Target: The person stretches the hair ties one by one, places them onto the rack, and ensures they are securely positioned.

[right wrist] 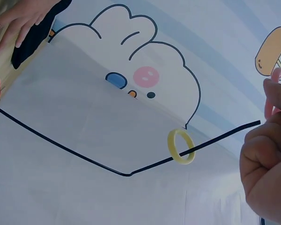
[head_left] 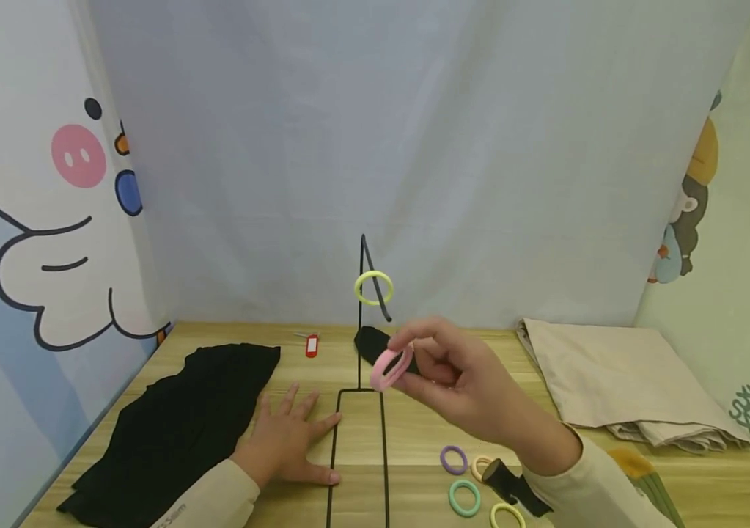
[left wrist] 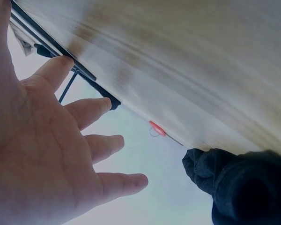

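My right hand (head_left: 460,381) pinches a pink ring (head_left: 383,365) between thumb and fingers, below and just in front of the free end of a black wire stand (head_left: 360,315). A pale yellow ring (right wrist: 172,142) hangs on the stand's slanting arm in the right wrist view. With fingers spread, my left hand (head_left: 289,444) rests on the table beside the stand's wire base, its thumb and index fingertip at the near wire. The left wrist view shows that palm (left wrist: 42,154) with nothing in it. Crumpled black cloth (head_left: 177,433) lies left of this hand.
Purple (head_left: 443,462), green (head_left: 451,502), peach (head_left: 476,467) and yellow (head_left: 496,513) rings lie below my right forearm. A red key tag (head_left: 311,345) sits near the back edge. Folded beige cloth (head_left: 619,374) lies at right, and a black object (head_left: 369,342) behind the stand.
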A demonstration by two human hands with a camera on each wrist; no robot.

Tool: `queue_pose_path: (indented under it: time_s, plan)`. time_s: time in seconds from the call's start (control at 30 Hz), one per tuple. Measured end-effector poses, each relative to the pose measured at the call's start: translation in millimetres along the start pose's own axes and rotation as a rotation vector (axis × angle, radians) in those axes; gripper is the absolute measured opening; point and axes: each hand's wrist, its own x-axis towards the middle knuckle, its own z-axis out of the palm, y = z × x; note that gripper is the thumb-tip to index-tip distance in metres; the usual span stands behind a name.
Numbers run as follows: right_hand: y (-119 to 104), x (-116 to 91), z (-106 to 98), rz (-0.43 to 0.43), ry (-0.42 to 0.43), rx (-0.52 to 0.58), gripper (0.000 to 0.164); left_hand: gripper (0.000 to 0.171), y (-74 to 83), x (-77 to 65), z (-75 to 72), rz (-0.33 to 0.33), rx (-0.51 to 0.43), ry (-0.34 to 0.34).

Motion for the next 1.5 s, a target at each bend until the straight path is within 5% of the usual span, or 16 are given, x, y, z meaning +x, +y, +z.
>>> queue_pose_path:
  time_s: [0.13,0.3,0.5,0.97,1.27,1.5]
  plan:
    - [7.8,11.4,-1.7,0.061,0.052,-0.044,0.033,0.093,1.2,-1.4,-0.5,0.001,-0.01,-0.004]
    - [25.1,22.9,-4.6,0.259,0.089,-0.106,0.039,0.092,1.4,-0.4,4.2,-0.003,-0.015,-0.001]
    - [40.4,17.6,-7.3,0.395,0.103,-0.118,0.045,0.092,1.9,1.4,8.8,0.008,-0.019,0.01]
    - [66.7,-48.2,-14.4,0.591,0.004,0.094,0.043,0.091,-1.1,0.8,0.3,-0.001,-0.024,-0.024]
    - [84.3,-92.5,-15.0,0.718,-0.113,0.122,0.043,0.09,-1.3,0.9,-0.4,-0.008,-0.052,-0.026]
    - [93.4,-117.3,-20.3,0.921,-0.214,0.221,0.049,0.09,-1.4,1.5,0.7,-0.008,-0.052,-0.028]
